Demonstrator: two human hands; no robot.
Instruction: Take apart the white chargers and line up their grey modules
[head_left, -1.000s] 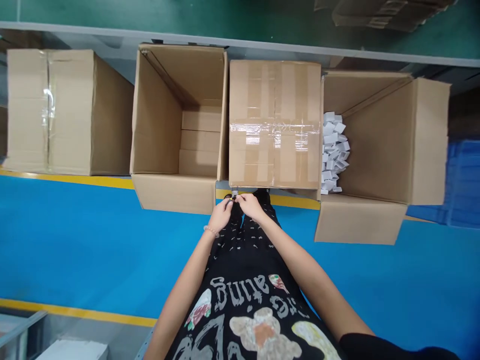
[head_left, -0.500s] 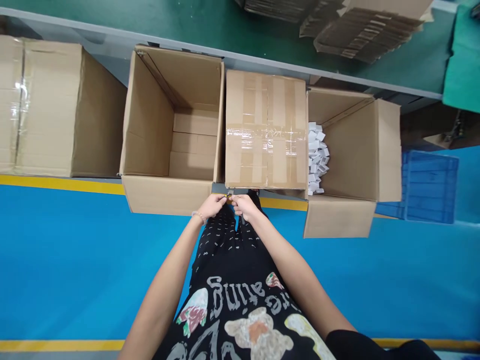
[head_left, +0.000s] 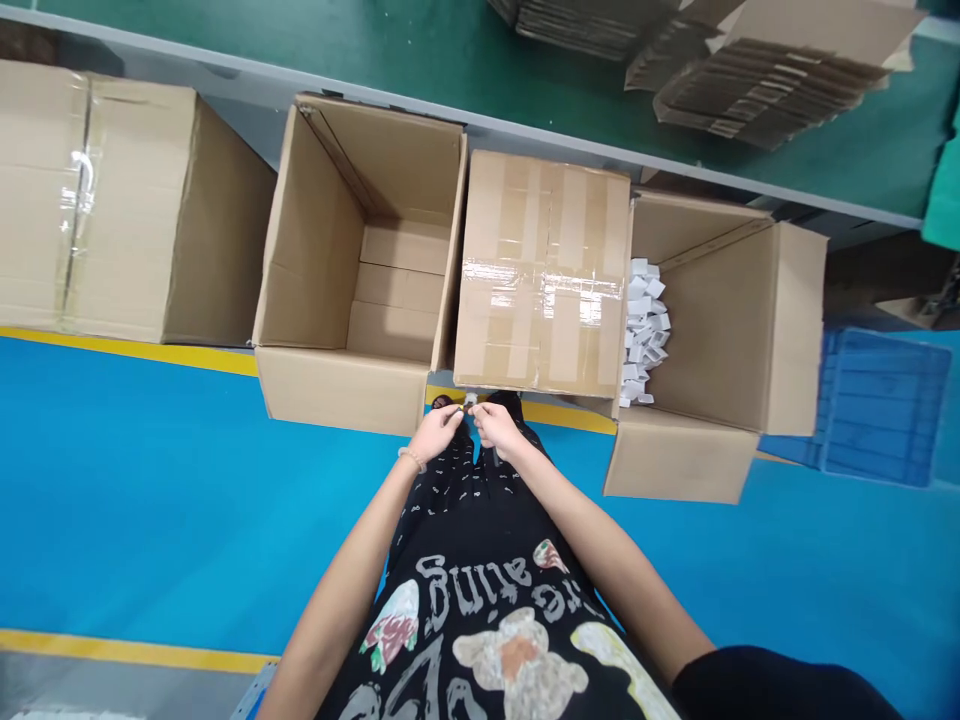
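My left hand (head_left: 437, 432) and my right hand (head_left: 496, 428) are close together in front of my body, just below the near edge of a taped carton (head_left: 544, 275). The fingers of both hands are pinched on something too small to make out. Between the fingertips shows a small pale object (head_left: 471, 399). An open carton (head_left: 394, 290) stands beyond my left hand, with bare cardboard inside. To the right of the taped carton is another open carton (head_left: 712, 320) with many small white pieces (head_left: 645, 330) along its left side.
A closed carton (head_left: 127, 200) stands at the far left. Stacked flat cardboard (head_left: 765, 85) lies on the green table (head_left: 337, 45). A blue crate (head_left: 885, 405) is at the right, on the blue floor (head_left: 150, 500).
The view has shifted and turned slightly, so the cartons appear a little further right. Both hands stay together, slightly lower in the picture, with fingers still pinched.
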